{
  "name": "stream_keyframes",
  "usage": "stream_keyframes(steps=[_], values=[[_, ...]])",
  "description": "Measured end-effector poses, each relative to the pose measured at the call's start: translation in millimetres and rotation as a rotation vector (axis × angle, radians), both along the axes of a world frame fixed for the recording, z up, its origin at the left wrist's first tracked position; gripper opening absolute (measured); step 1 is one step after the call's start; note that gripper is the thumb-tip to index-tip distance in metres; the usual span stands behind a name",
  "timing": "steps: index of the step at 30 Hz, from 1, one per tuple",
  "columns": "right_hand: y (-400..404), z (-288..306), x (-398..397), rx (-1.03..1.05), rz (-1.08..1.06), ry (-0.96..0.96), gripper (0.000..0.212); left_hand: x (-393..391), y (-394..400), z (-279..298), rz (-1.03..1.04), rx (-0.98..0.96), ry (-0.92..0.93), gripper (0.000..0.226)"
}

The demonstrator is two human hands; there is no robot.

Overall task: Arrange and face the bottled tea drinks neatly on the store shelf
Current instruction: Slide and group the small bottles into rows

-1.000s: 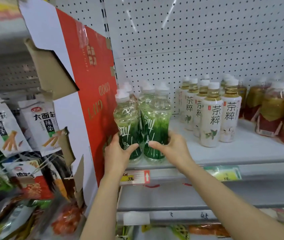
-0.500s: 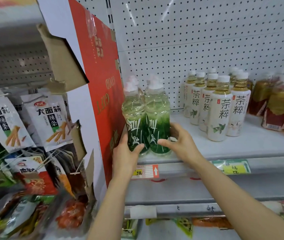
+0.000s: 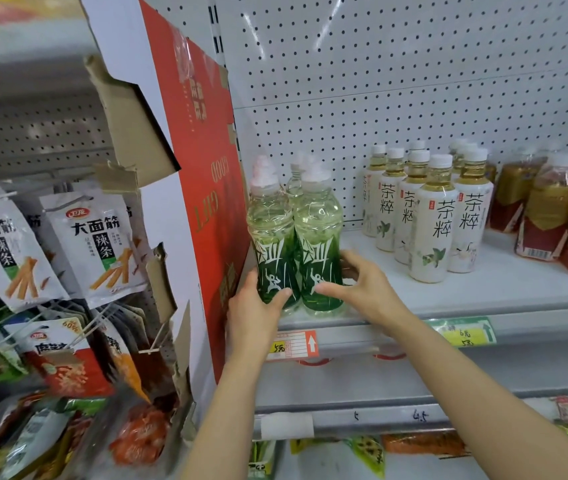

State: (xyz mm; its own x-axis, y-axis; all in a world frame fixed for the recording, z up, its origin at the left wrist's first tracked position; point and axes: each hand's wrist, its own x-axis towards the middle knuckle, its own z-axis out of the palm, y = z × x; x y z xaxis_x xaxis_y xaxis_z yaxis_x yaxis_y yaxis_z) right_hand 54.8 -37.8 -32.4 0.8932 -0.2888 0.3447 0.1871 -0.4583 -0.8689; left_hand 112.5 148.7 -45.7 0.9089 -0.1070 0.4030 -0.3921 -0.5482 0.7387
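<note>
Two green-labelled tea bottles stand side by side at the front left of the white shelf (image 3: pixel 483 292). My left hand (image 3: pixel 254 306) grips the left green bottle (image 3: pixel 270 237) low down, thumb across its label. My right hand (image 3: pixel 362 289) wraps around the base of the right green bottle (image 3: pixel 318 237). More green bottles stand behind them, mostly hidden. A group of white-labelled tea bottles (image 3: pixel 434 220) stands to the right in rows, labels facing front.
A red and white cardboard panel (image 3: pixel 199 168) stands against the shelf's left end, close to the green bottles. Amber bottles with red labels (image 3: pixel 549 216) fill the far right. Snack bags (image 3: pixel 92 244) hang at left. Price tags (image 3: pixel 294 344) line the shelf edge.
Both hands stay on the two front green bottles. The bottles now stand closer together, nearer the cardboard panel. My view has shifted, so everything sits further right in the frame.
</note>
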Motion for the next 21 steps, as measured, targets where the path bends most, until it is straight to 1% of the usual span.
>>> stream_keyframes(steps=[2, 6, 9, 17, 19, 21], values=[[0, -3, 0, 0.012, 0.011, -0.03, 0.073, -3, -4, -1, 0.022, 0.007, -0.01, 0.066], [10, -12, -1, 0.072, -0.073, -0.135, 0.064, -12, -10, -1, 0.093, 0.036, -0.057, 0.067], [15, -19, -2, 0.08, -0.096, -0.174, 0.059, -15, -10, -1, 0.099, 0.05, -0.049, 0.068], [13, -21, -4, -0.001, -0.091, -0.2, 0.05, -29, -14, -3, 0.12, 0.181, -0.086, 0.075], [13, -21, -6, -0.056, -0.122, -0.191, 0.049, -25, -12, -5, 0.103, 0.193, -0.108, 0.077], [13, -22, -5, -0.159, -0.152, -0.172, 0.047, -22, -8, -7, 0.09, 0.218, -0.11, 0.077]])
